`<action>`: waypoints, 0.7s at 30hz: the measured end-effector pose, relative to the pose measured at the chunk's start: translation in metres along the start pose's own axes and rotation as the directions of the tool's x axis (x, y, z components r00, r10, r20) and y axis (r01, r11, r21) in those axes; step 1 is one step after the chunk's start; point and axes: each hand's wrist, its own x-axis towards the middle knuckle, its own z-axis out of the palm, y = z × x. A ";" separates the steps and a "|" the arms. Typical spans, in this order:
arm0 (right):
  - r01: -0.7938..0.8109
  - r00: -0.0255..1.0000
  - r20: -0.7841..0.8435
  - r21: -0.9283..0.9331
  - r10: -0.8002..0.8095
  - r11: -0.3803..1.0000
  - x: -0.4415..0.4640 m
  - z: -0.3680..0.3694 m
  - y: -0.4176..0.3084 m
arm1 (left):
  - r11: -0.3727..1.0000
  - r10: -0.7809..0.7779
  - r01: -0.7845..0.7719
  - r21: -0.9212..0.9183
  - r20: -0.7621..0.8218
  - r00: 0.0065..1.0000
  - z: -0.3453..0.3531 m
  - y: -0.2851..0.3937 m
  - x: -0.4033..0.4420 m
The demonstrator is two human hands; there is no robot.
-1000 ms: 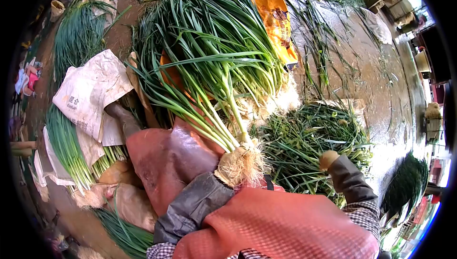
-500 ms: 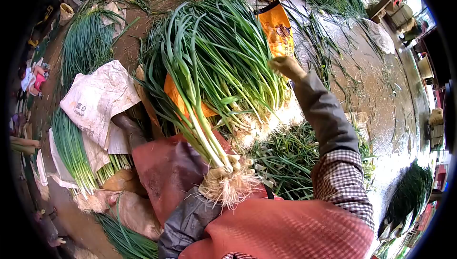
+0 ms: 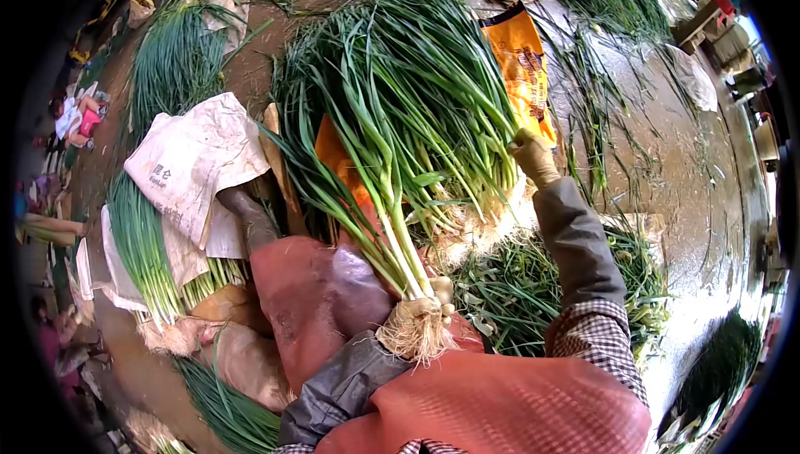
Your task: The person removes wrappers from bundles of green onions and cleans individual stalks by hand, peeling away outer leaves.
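Note:
My left hand (image 3: pixel 442 289), in a pale glove, is closed around the lower stems of a bunch of green garlic (image 3: pixel 404 245). Its bushy roots hang over my lap, and most of the hand is behind the stems. My right hand (image 3: pixel 533 156), also gloved, is closed at the right edge of a large heap of green garlic (image 3: pixel 450 95). Whatever is between its fingers is too small to make out. The heap lies with leaves pointing away and pale roots toward me, partly over an orange sack (image 3: pixel 518 58).
A red apron (image 3: pixel 500 400) covers my lap. Loose leaves (image 3: pixel 508 287) lie below the heap. On the left, a white sack (image 3: pixel 200 141) partly covers another bundle (image 3: pixel 146 245). More greens (image 3: pixel 717 362) lie at the lower right on the wet floor (image 3: pixel 692 195). Several people are at the left edge.
The whole view has shifted slightly to the right. The bunch in my left hand stands a little more upright, its roots drawn closer together. My right hand stays closed beside the heap, slightly lower.

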 end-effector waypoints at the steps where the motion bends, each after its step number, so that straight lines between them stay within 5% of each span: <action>1: -0.088 0.987 0.142 0.088 0.075 0.992 0.001 -0.023 -0.032 | 0.999 0.052 -0.052 0.010 -0.055 0.997 0.002 -0.003 0.002; 3: -0.353 0.861 0.486 0.352 0.153 0.867 -0.019 -0.067 -0.099 | 0.996 0.064 -0.074 -0.042 -0.203 0.977 0.019 -0.006 0.004; 4: -0.527 0.744 0.659 0.480 0.108 0.702 -0.038 -0.075 -0.125 | 0.995 0.085 -0.091 -0.037 -0.145 0.986 0.020 -0.008 0.010; 6: -0.579 0.647 0.762 0.462 0.034 0.672 -0.084 -0.052 -0.138 | 0.997 -0.030 0.021 -0.078 -0.122 0.992 0.011 -0.008 0.013; 8: -0.689 0.594 0.803 0.530 -0.033 0.493 -0.116 -0.039 -0.160 | 0.997 -0.038 0.027 -0.070 -0.159 0.987 0.001 -0.014 0.023; 10: -0.656 0.707 0.706 0.636 0.038 0.407 -0.140 -0.020 -0.173 | 0.989 -0.107 0.103 -0.101 -0.031 0.994 -0.010 -0.017 0.029; 12: -0.705 0.699 0.701 0.641 0.141 0.304 -0.155 -0.013 -0.176 | 0.987 -0.121 0.117 -0.110 -0.027 0.992 -0.007 -0.016 0.025; 14: -0.748 0.663 0.735 0.648 0.140 0.142 -0.165 -0.013 -0.172 | 0.992 -0.112 0.096 -0.083 -0.226 0.968 0.007 -0.013 0.022; 16: -0.728 0.685 0.718 0.674 0.121 0.127 -0.165 -0.018 -0.168 | 0.969 -0.149 0.119 -0.214 -0.132 0.980 0.012 -0.011 0.021; 18: -0.735 0.677 0.727 0.661 0.109 0.154 -0.158 -0.032 -0.171 | 0.985 -0.094 0.054 -0.166 -0.244 0.965 0.012 -0.014 0.022; 21: -0.746 0.660 0.729 0.610 0.179 0.267 -0.153 -0.025 -0.183 | 0.966 -0.179 0.145 -0.216 -0.147 0.973 -0.008 -0.015 0.019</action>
